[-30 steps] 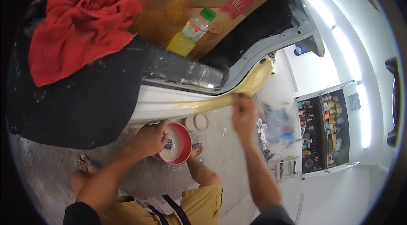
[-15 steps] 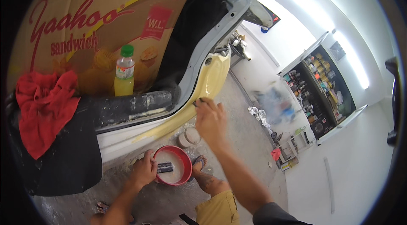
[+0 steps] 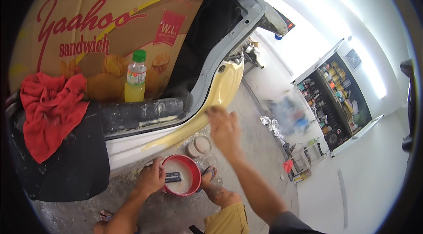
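Note:
My right hand (image 3: 222, 128), blurred, has its fingers bent against the smooth yellow coated band (image 3: 227, 82) on the vehicle's body edge; whatever is in its fingertips is too smeared to name. Lower down, my left hand (image 3: 151, 175) has curled fingers at the left rim of a red basin (image 3: 197, 176) of cloudy liquid, their hold unclear. A dark rectangular block (image 3: 173, 177) lies in the basin. The white lower panel (image 3: 121, 150) runs under the yellow band, and a round pale container (image 3: 198, 146) stands on the floor behind the basin.
A red cloth (image 3: 50, 119), a cardboard sheet (image 3: 169, 64) and a green-capped bottle (image 3: 135, 88) are on the vehicle at left. My sandalled foot (image 3: 208, 173) is beside the basin. At right stand an open cabinet of cans (image 3: 339, 84) and a metal frame (image 3: 302, 159) near the wall.
My view has tilted and shifted, showing more cardboard. My right hand has moved slightly along the yellow band; a small dark piece seen in its fingertips earlier is now blurred.

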A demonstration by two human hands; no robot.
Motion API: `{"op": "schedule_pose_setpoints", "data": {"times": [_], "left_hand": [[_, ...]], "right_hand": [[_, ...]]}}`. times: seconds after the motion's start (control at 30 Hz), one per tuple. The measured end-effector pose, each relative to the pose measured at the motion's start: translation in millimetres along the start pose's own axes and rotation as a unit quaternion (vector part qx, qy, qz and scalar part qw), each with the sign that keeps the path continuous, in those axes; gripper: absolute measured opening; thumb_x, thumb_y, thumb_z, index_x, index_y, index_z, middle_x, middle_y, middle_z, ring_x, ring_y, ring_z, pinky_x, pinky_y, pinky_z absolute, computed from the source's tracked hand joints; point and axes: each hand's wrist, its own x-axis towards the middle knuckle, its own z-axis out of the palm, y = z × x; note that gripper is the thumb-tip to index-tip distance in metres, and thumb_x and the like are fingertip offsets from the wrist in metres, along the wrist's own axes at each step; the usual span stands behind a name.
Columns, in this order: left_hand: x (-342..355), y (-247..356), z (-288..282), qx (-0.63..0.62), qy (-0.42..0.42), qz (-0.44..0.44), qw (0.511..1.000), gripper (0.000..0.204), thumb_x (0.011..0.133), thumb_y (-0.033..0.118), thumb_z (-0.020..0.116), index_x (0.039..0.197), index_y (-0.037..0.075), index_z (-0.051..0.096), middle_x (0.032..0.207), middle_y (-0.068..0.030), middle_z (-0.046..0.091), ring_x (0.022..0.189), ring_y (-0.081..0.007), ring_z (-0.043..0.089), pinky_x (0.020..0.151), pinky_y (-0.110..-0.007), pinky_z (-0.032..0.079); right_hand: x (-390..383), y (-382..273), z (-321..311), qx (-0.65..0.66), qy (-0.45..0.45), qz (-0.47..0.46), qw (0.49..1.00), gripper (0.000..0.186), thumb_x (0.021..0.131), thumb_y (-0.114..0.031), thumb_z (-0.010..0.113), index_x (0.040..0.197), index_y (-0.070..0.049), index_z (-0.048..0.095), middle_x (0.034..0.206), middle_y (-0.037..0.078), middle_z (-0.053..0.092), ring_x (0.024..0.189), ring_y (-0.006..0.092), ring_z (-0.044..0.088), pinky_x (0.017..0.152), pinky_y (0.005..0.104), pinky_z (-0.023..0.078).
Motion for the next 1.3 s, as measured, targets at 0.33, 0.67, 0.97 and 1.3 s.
{"op": "schedule_pose_setpoints", "data": {"times": [0.33,0.67,0.97,1.3], "left_hand": [[-1.7,-3.6,-1.0,0.012,0.003,-0.008,1.0,0.044,0.096,0.017,0.065,0.137,0.009,0.049,0.094,-0.0102,0.077,0.083,-0.0381,0.074,0.076,-0.052,0.059],[-12.0,-5.0,-13.1,0.028,0.001,0.001,1.0,0.046,0.096,0.018,0.066,0.139,0.011,0.05,0.095,-0.0124,0.077,0.086,-0.04,0.074,0.079,-0.053,0.058],[-8.7,-4.6,-16.0,0.037,0.016,0.03,0.999,0.048,0.098,0.015,0.066,0.142,0.01,0.047,0.093,-0.0117,0.074,0.082,-0.0374,0.074,0.075,-0.051,0.057],[-13.2,-3.3,-24.3,0.022,0.015,0.023,0.999,0.046,0.1,0.012,0.064,0.144,0.009,0.048,0.098,-0.0132,0.073,0.087,-0.0331,0.073,0.079,-0.046,0.056]], "right_hand": [[0.2,-10.3,-0.3,-0.103,0.033,-0.001,0.994,0.026,0.091,-0.014,0.075,0.116,-0.009,0.077,0.121,0.005,0.071,0.092,0.0322,0.065,0.081,0.0402,0.057],[62.5,45.7,-12.2,-0.189,0.023,-0.141,0.971,0.019,0.095,-0.014,0.064,0.106,-0.014,0.08,0.117,0.0,0.073,0.088,0.0281,0.063,0.073,0.0413,0.054],[3.9,6.8,7.1,-0.023,-0.039,0.016,0.999,0.023,0.099,-0.021,0.062,0.113,-0.017,0.08,0.119,0.002,0.068,0.111,0.029,0.065,0.087,0.0439,0.059],[35.8,32.4,-1.4,-0.105,0.002,-0.01,0.994,0.018,0.096,-0.019,0.065,0.103,-0.017,0.082,0.113,0.0,0.07,0.105,0.0284,0.065,0.085,0.0425,0.058]]}}
